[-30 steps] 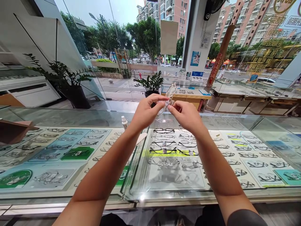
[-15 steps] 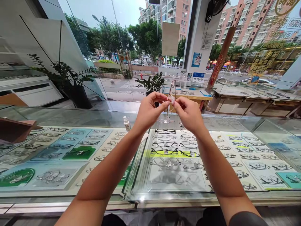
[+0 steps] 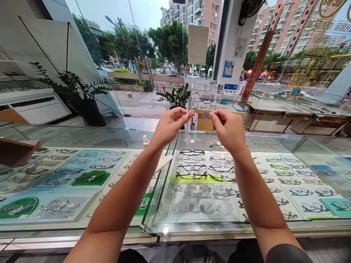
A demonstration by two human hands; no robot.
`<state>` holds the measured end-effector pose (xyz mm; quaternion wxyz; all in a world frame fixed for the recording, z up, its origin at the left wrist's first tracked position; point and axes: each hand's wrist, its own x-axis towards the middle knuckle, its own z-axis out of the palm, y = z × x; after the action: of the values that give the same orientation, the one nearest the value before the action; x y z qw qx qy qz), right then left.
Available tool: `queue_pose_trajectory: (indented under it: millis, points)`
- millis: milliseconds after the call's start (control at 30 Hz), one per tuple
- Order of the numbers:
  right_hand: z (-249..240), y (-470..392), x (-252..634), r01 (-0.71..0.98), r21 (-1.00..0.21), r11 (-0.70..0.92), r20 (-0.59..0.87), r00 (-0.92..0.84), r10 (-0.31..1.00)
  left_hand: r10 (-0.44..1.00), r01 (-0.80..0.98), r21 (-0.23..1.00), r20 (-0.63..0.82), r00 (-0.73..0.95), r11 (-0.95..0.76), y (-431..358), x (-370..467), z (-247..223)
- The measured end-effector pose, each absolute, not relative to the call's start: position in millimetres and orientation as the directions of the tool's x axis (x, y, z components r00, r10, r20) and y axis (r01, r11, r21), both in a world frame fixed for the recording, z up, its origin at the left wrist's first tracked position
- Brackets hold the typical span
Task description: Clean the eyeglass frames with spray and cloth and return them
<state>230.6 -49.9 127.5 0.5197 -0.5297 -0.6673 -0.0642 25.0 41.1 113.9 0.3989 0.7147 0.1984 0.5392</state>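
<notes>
"Where do we have the glasses (image 3: 193,103) right now?"

"Raised in front of us, clear of the glass tabletop (image 3: 127,136) and seen against its far side, turned nearly edge-on with the rim upright. Our left hand (image 3: 172,126) pinches them between thumb and forefinger."

"And our right hand (image 3: 229,129)?"

"Just beside them, its thumb and forefinger drawn close together. A small pale patch (image 3: 205,114) shows by the fingertips, but we can't tell whether we're gripping something clear there."

"How would we expect the glasses to behave?"

"Light, we'd judge, and springy rather than stiff. The rim looks thin, so a hard squeeze or a twist could bend it. Any lenses would be slick and quick to smudge; we can't make them out well."

"So where should we take hold?"

"At the bridge or the rim's edge, we'd say, with fingertips only, keeping off the lens faces. A second light hold near a hinge would steady the frame."

"What lies around our hands?"

"Below, rows of spectacle frames (image 3: 192,151) seen through the glass; near our left wrist, a white bottle (image 3: 145,140); farther off, a potted plant (image 3: 175,96)."
</notes>
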Motion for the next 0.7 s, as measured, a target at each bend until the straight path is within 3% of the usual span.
queue_pose_trajectory:
  millis: [200,467,567,700]
  points:
    - [129.5,-47.8,242.0,0.906,-0.38,0.187,0.833,0.247,0.496,0.728,0.005,0.8,0.542,0.42,-0.599,48.9,18.7,110.6]
    - [127.8,-46.2,242.9,0.902,-0.377,0.212,0.866,0.262,0.426,0.784,-0.023,0.867,0.462,0.415,-0.498,50.3,21.7,106.3]
    - [127.7,-49.5,233.5,0.913,-0.275,0.303,0.867,0.099,0.488,0.802,-0.068,0.882,0.454,0.388,-0.466,48.8,24.9,106.1]
    - [126.5,-50.6,219.2,0.919,-0.119,0.375,0.719,-0.181,0.671,0.795,-0.071,0.889,0.437,0.42,-0.452,45.0,28.1,107.5]
